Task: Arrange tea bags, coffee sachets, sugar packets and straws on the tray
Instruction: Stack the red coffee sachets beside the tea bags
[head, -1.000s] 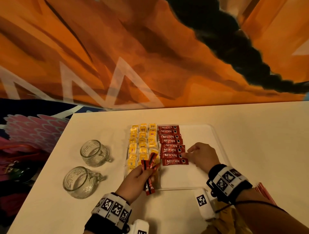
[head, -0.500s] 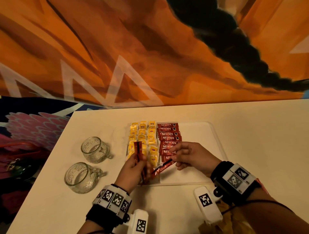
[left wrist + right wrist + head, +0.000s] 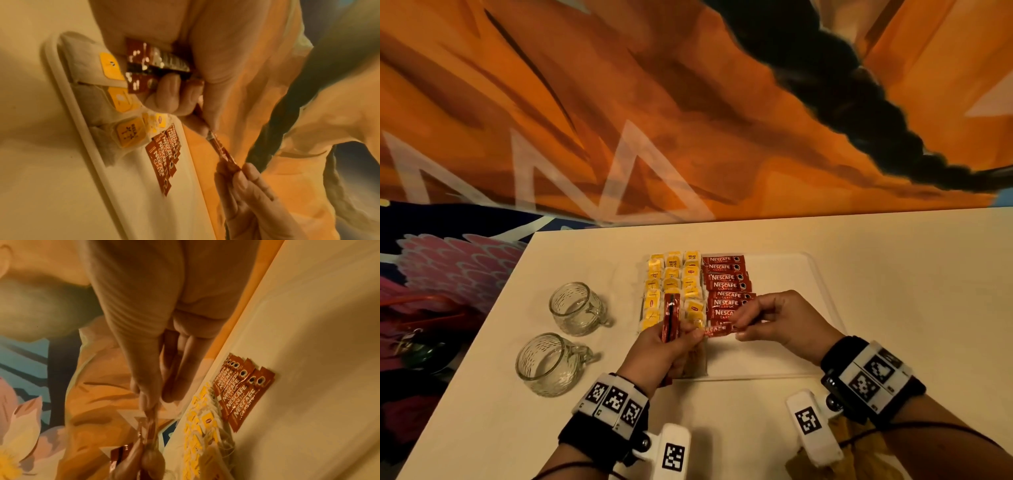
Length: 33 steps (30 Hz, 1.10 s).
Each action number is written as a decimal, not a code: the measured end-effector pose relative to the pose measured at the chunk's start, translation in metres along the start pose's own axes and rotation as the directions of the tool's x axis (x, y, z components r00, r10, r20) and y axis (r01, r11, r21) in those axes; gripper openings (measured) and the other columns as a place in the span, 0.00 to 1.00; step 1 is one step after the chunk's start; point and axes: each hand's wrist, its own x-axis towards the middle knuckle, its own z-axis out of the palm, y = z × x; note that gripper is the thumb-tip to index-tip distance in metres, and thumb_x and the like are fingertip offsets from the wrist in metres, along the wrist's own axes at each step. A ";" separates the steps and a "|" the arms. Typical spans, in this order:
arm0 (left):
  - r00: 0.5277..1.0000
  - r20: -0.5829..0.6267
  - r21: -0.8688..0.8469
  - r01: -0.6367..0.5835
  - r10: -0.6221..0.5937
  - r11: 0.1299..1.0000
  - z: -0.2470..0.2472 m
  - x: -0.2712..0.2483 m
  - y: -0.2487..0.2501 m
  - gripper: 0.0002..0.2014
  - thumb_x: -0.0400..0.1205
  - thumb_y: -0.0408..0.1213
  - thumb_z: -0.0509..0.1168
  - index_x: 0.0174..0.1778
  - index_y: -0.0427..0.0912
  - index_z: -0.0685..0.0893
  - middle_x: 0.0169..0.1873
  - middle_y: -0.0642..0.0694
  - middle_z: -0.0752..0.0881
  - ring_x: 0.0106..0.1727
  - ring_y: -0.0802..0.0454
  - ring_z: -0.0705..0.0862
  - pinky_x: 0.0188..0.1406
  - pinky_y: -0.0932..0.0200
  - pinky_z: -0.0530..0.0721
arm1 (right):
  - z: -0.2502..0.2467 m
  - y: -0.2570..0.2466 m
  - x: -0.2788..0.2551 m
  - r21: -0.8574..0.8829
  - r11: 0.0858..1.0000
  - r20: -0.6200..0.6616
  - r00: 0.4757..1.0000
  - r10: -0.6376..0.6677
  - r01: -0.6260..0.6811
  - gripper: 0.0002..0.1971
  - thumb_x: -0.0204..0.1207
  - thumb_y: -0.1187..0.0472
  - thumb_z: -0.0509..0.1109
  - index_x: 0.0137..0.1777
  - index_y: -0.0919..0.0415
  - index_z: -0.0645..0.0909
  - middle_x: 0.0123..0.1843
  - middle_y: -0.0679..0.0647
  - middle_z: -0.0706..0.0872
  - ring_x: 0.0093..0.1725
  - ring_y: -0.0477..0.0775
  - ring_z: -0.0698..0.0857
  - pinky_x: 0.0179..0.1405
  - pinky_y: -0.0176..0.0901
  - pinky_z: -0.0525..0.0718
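A white tray (image 3: 774,356) on the table carries columns of yellow tea bags (image 3: 673,274) on its left and a column of red coffee sachets (image 3: 724,284) beside them. My left hand (image 3: 674,339) hovers over the tray's near left corner and grips a bundle of sachets (image 3: 670,315) upright. My right hand (image 3: 767,318) pinches one end of a single sachet (image 3: 717,330); its other end is still at my left fingers. The left wrist view shows the bundle (image 3: 152,65), the single sachet (image 3: 222,152) and my right hand (image 3: 246,186).
Two glass mugs (image 3: 577,308) (image 3: 548,365) stand left of the tray. The table's left edge runs close past them. The tray's right half is bare. An orange wall rises behind the table.
My right hand left the near end of the sachet column and came to my left hand, where it now pinches one sachet. My left hand lifted the bundle upright.
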 end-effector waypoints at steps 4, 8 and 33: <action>0.976 -0.106 0.102 -0.179 0.190 0.978 0.004 -0.001 0.002 0.07 0.75 0.25 0.72 0.42 0.39 0.81 0.20 0.54 0.81 0.15 0.62 0.72 0.13 0.71 0.69 | 0.000 0.002 0.001 0.062 0.996 -0.018 0.998 0.065 -0.064 0.22 0.60 0.74 0.83 0.55 0.64 0.85 0.53 0.62 0.90 0.47 0.54 0.90 0.48 0.39 0.87; 0.956 -0.102 0.208 -0.250 0.275 0.946 0.004 0.000 -0.001 0.11 0.71 0.28 0.76 0.43 0.42 0.81 0.27 0.53 0.81 0.21 0.64 0.77 0.23 0.72 0.74 | 0.010 0.001 0.002 0.188 0.974 -0.029 0.990 0.136 -0.128 0.11 0.69 0.73 0.78 0.51 0.69 0.85 0.40 0.63 0.90 0.38 0.58 0.90 0.42 0.46 0.91; 0.997 0.071 0.159 -0.048 0.037 0.986 0.008 -0.021 0.012 0.06 0.79 0.24 0.67 0.50 0.33 0.79 0.35 0.36 0.85 0.17 0.60 0.79 0.15 0.71 0.72 | -0.004 0.012 -0.002 -0.009 0.976 0.033 0.975 0.219 -0.219 0.09 0.74 0.62 0.76 0.46 0.69 0.85 0.34 0.60 0.88 0.31 0.52 0.87 0.33 0.42 0.87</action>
